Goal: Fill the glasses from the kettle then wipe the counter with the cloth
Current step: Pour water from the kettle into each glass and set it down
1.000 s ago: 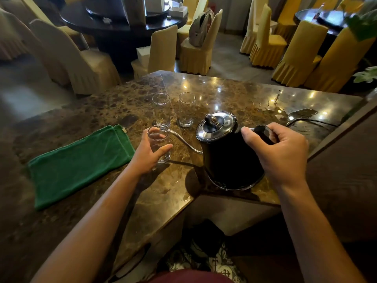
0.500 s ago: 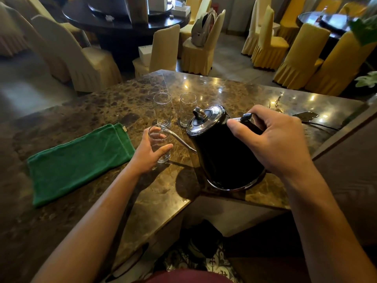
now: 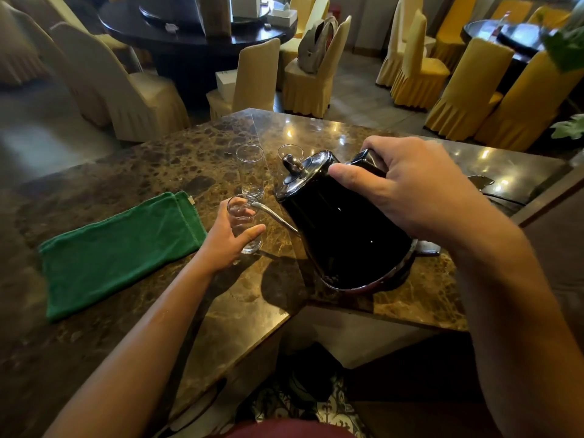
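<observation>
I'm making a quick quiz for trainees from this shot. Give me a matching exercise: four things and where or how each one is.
Things:
1 kettle
2 cloth
3 near glass
4 left far glass

States:
A lies flat on the counter
B stands untouched
C tilted, spout at a rim
D held by the left hand

Pairs: 1-C, 2-A, 3-D, 4-B

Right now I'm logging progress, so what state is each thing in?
Kettle: lifted, tilted, lid on, spout at the held glass.
Held glass: upright, left hand gripping it.
Right hand: gripping the kettle handle.
Two far glasses: upright.
Cloth: folded flat, untouched.
</observation>
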The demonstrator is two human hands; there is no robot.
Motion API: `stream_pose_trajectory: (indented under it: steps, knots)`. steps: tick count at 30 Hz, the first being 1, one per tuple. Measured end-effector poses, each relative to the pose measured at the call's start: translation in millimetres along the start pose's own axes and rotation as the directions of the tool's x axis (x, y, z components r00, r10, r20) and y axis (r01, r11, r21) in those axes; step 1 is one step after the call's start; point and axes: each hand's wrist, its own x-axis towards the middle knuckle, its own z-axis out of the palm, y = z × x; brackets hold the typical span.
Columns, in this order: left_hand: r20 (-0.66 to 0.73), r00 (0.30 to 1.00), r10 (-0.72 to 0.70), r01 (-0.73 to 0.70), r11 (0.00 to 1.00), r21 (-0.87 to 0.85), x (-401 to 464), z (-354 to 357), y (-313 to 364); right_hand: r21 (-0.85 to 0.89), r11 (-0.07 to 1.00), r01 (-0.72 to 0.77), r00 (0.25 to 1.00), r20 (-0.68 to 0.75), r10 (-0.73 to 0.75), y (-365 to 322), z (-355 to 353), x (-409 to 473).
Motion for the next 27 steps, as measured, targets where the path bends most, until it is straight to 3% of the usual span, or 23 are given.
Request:
stream_pose_trajectory:
  steps: [11, 27]
  knots:
    - [-0.010, 1.000, -0.010, 0.010, 1.000, -0.008, 1, 1, -3, -0.029, 0.998, 0.056, 0.994, 0.099, -0.053, -6, -11, 13]
    - [-0.001, 1.000, -0.014, 0.014, 1.000, 0.014, 2, 2, -3, 0.084, 0.995, 0.054, 0.970, 0.230, -0.072, 10, -23, 38]
